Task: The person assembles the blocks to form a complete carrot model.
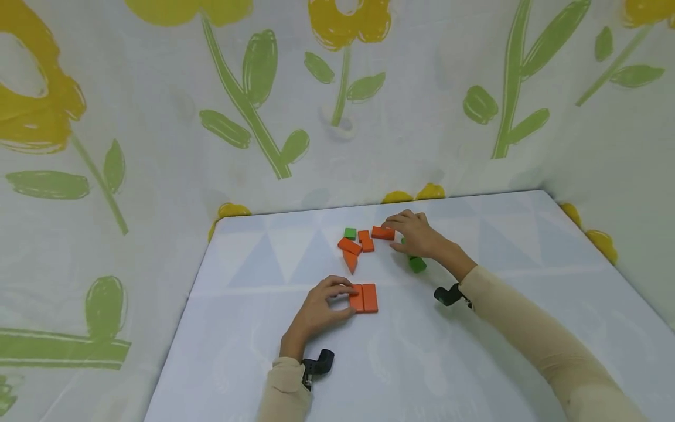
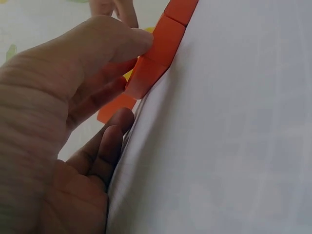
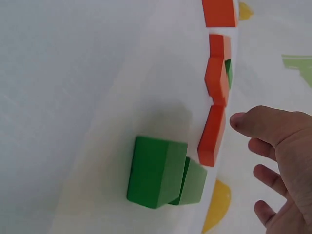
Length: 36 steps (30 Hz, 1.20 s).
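Note:
Two orange rectangular blocks lie side by side on the table. My left hand [image 1: 319, 306] is at the left orange block [image 1: 357, 300], with the thumb at its near end and fingers at its far end. The right block [image 1: 371, 298] sits against it. In the left wrist view the thumb touches an orange block [image 2: 165, 39]. My right hand [image 1: 420, 235] hovers at the back, fingers spread and bent, over a long orange block [image 1: 382, 233]. Green blocks [image 1: 418, 265] lie under its palm, partly hidden. The right wrist view shows a gap between its fingers and the green block [image 3: 156, 170].
Left of the right hand stand several loose pieces: a green block [image 1: 350, 233], an orange block [image 1: 350, 245], small orange blocks [image 1: 367, 245] and an orange triangle [image 1: 350, 261]. A flowered curtain [image 1: 411, 117] rises behind the white table [image 1: 422, 363].

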Each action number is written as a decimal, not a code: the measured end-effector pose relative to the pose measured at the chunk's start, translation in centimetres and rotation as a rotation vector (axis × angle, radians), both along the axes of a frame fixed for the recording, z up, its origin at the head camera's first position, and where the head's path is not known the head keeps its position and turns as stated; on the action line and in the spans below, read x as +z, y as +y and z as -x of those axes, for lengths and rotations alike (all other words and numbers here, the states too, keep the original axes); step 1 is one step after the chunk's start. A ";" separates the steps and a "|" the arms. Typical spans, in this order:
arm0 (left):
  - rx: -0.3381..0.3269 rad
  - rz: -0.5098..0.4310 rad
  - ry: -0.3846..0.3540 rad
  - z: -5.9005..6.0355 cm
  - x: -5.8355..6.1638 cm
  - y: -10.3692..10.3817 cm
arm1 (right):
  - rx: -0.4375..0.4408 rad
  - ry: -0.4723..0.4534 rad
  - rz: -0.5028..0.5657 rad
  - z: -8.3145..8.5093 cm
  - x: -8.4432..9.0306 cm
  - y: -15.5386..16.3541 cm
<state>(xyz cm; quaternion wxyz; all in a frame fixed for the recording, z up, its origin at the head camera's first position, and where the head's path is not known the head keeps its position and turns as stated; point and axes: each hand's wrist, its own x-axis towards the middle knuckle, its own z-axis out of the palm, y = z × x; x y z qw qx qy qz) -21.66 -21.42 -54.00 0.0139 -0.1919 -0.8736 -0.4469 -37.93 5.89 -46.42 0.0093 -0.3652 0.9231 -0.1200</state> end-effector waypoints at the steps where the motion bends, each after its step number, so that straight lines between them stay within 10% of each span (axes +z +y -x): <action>1: 0.000 0.000 -0.003 0.0 0.0 0.0 | 0.003 -0.002 -0.009 0.3 0.0 0.0; 36: 0.000 -0.004 -0.067 -0.4 0.7 0.0 | 0.306 -0.072 -0.195 4.9 -0.1 -1.4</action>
